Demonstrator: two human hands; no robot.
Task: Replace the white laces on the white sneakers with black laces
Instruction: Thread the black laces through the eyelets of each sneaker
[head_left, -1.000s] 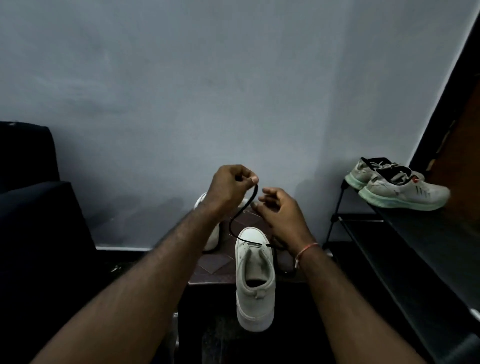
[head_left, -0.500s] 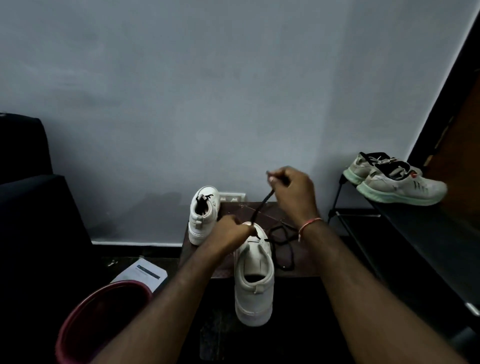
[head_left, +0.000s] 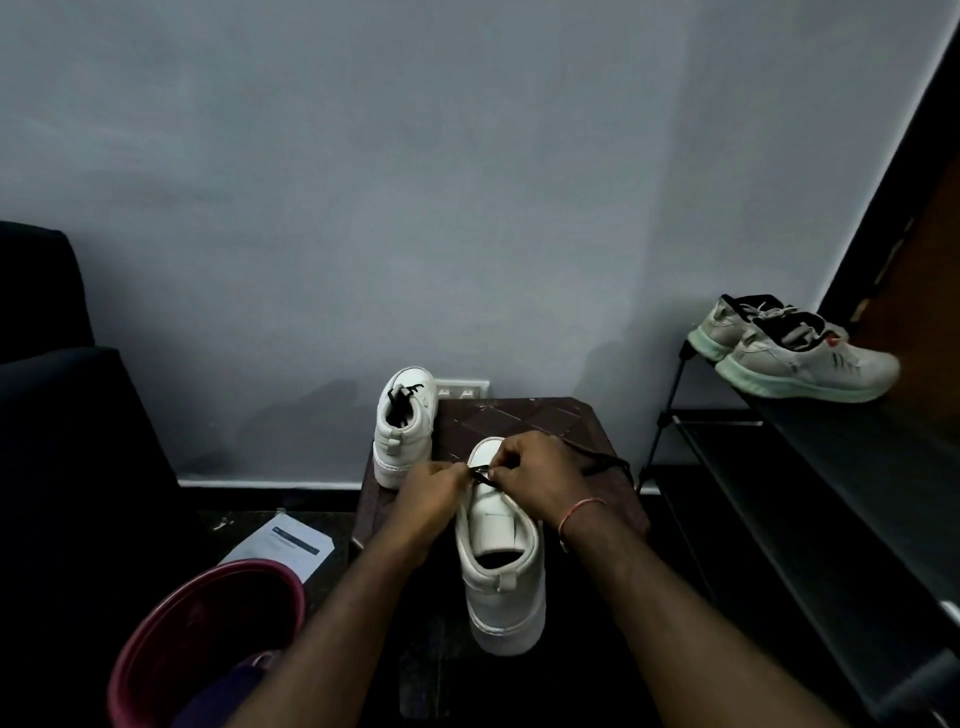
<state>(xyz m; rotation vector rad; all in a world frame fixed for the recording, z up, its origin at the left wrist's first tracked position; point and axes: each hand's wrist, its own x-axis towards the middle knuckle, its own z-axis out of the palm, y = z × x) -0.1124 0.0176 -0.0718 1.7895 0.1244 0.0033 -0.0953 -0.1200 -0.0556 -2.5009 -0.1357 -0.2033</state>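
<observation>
1. the near sneaker (head_left: 501, 551) stood heel toward the person, long axis running straight away.
2. left hand (head_left: 431, 493) and right hand (head_left: 535, 478) both pinched the black lace (head_left: 479, 472) over its forefoot, fingertips nearly touching.
3. slack trailed rightward, so the right hand seemed likelier to feed it.

You are seeing a black lace (head_left: 480, 474) standing out against the near white sneaker (head_left: 501, 571), its tongue and sole showing plain white. The far white sneaker (head_left: 402, 436) is wearing black lacing. The table (head_left: 524, 415) is showing dark brown with a pale diamond grid. A thread (head_left: 582, 512) is glowing orange-pink on your right wrist. A bucket (head_left: 208, 613) is showing maroon (darker inside), and the paper (head_left: 291, 543) is showing white with a dark blue band. The trainers (head_left: 800, 364) on the black rack (head_left: 857, 493) are showing off-white over mint-green soles; the wall (head_left: 467, 208) is reading grey.
</observation>
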